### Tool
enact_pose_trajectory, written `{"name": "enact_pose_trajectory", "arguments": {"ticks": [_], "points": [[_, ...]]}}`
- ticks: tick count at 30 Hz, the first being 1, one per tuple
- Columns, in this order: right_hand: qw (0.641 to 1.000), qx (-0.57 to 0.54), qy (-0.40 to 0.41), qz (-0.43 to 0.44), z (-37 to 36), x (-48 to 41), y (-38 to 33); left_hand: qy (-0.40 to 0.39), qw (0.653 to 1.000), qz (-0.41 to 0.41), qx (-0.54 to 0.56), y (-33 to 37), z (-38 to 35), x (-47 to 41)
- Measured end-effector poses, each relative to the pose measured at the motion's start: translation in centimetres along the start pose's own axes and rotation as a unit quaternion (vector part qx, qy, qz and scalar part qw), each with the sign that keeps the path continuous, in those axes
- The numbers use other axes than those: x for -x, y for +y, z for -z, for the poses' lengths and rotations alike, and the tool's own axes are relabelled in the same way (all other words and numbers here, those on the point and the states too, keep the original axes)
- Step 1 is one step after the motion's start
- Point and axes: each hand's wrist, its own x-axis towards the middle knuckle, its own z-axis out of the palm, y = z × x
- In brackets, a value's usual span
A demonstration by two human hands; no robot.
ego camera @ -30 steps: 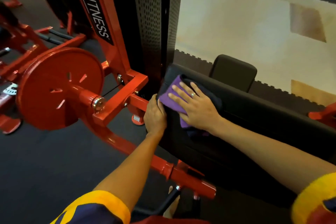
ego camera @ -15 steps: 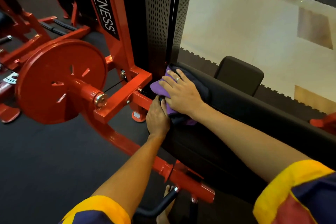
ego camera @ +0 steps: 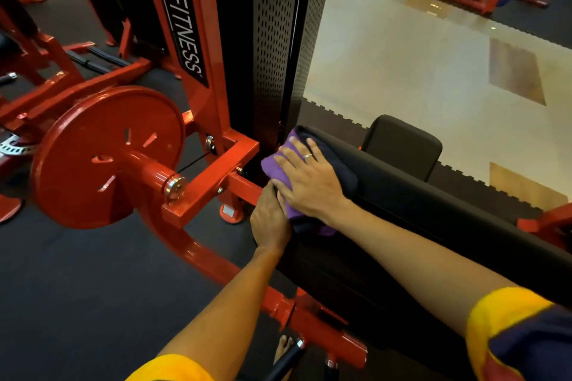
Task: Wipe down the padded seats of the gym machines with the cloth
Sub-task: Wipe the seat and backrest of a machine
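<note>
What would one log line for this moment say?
step: wiping end of black pad | right hand: pressed flat on purple cloth | left hand: against pad's side, grip unclear

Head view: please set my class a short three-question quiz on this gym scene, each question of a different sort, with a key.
1. True or false: the right hand lies flat on the purple cloth.
2. On the pad, the cloth sits at: A) the end by the black tower; B) the middle; C) the far end.
3. What colour is the disc left of the tower?
Key: 1 true; 2 A; 3 red.
</note>
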Motion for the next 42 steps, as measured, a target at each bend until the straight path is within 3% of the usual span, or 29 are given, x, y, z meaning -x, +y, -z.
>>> {"name": "enact_pose_trajectory", "arguments": {"ticks": [2,4,10,13,15,20,23,26,29,32,35,39,42], "points": [[0.995,0.003,-0.014,0.095,0.4,-1.5,0.8,0.007,1.000,-0.002,-0.002,-0.1,0.1,0.1],[0.991,0.010,-0.007,0.130,1.5,-3.0,2.9,0.018,1.000,0.003,0.001,0.2,0.1,0.1],[1.000,-0.003,0.005,-0.005,2.1,-4.9,2.4,-0.006,1.000,-0.021,-0.006,-0.5,-0.1,-0.1],[0.993,0.000,-0.030,0.115,1.4,-3.4,1.8,0.011,0.999,-0.037,-0.003,-0.4,0.1,0.1],[0.989,0.009,-0.003,0.147,2.1,-3.8,3.4,0.018,1.000,-0.018,0.006,0.0,0.1,0.2],[1.000,0.016,0.009,0.007,2.7,-5.3,2.9,0.010,1.000,-0.026,-0.001,-0.3,0.2,0.0],[0.993,-0.004,-0.030,0.112,0.9,-3.0,0.2,-0.020,0.998,-0.055,0.000,-1.8,0.2,0.9],[0.980,-0.015,-0.041,0.194,1.8,-2.4,2.5,0.025,1.000,-0.006,-0.010,-3.3,0.3,2.8],[0.989,-0.008,-0.020,0.144,2.4,-2.6,4.4,0.026,0.999,0.036,0.017,-4.0,0.5,4.6],[0.998,0.015,-0.022,0.060,1.0,-1.2,0.9,0.046,0.994,0.061,0.074,-4.3,0.0,5.0],[0.994,-0.017,-0.028,0.107,-1.4,2.3,-2.6,0.053,0.990,0.071,0.112,-4.7,-0.2,5.0],[0.977,0.005,-0.032,0.212,-2.1,5.4,-1.7,-0.009,0.989,0.038,0.141,-6.0,0.9,5.5],[0.984,0.039,-0.027,0.174,-1.0,2.9,0.7,-0.033,0.993,0.047,0.107,-7.3,1.7,6.3]]}}
